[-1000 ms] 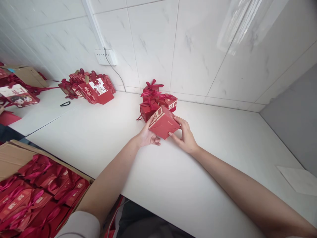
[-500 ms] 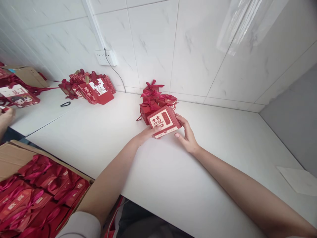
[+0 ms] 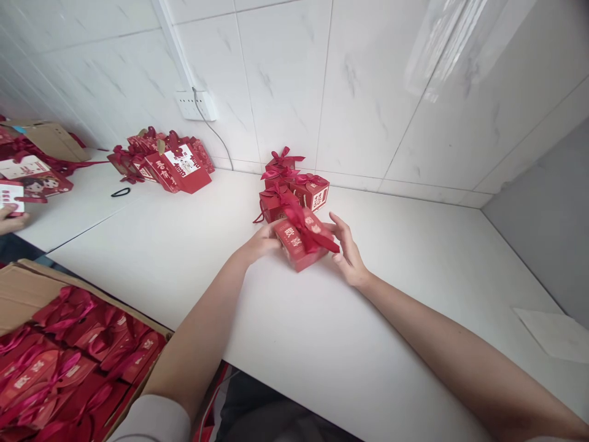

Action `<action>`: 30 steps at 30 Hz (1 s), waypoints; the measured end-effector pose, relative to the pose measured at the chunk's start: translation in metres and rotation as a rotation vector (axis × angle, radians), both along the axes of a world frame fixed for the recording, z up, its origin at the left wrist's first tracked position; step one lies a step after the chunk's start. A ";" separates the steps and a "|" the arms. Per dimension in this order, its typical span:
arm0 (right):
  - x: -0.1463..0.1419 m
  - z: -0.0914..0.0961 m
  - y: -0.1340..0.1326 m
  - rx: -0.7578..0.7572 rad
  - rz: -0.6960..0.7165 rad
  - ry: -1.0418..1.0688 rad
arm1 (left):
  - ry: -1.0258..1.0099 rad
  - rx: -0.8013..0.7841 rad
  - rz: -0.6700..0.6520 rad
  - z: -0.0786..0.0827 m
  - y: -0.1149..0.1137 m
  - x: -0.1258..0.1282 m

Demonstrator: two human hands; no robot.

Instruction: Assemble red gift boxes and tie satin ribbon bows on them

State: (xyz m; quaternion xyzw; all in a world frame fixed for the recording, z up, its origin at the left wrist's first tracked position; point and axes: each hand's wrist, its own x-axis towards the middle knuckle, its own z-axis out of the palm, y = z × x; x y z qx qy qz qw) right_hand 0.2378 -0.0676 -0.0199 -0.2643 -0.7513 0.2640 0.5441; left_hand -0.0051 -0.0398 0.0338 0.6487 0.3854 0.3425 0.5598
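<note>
A red gift box (image 3: 299,248) with pale lettering and a dark red ribbon bow is tilted above the white table. My left hand (image 3: 261,244) grips its left end, with the fingers partly hidden behind the box. Close by its right end is my right hand (image 3: 350,255), thumb and fingers apart around the loose ribbon tail; whether a fingertip touches the box I cannot tell. Just behind stand several similar red boxes with bows, among them one box (image 3: 313,193) with a white panel facing front.
An open cardboard carton (image 3: 34,276) full of ribboned red boxes sits at lower left. More red boxes (image 3: 191,175) cluster near the wall socket (image 3: 196,105). A black loop (image 3: 121,192) lies on the table. At far left, another person's hand (image 3: 13,221) holds a card-like piece.
The box has turned over in my left hand, so its ribboned side now shows instead of the printed panel. My right hand's fingers have loosened from it. The other person's hand brought a white-and-red piece into view.
</note>
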 end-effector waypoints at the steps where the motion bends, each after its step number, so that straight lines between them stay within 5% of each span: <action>1: 0.000 0.000 0.000 -0.028 0.009 0.035 | -0.011 -0.035 0.025 0.000 0.002 -0.001; 5: 0.000 -0.001 -0.003 -0.121 -0.093 0.146 | 0.032 0.039 0.198 0.001 0.008 -0.002; 8: -0.001 0.004 -0.007 -0.026 -0.206 0.091 | 0.044 0.172 0.293 0.010 0.005 -0.006; 13: -0.010 0.011 -0.016 0.425 -0.213 -0.233 | 0.099 0.296 -0.065 0.038 -0.014 -0.012; 16: -0.017 0.013 -0.022 0.523 -0.207 -0.398 | 0.263 0.351 -0.207 0.045 -0.023 -0.010; 30: -0.022 0.041 -0.038 0.243 -0.163 -0.103 | 0.199 0.294 -0.193 0.034 -0.020 -0.008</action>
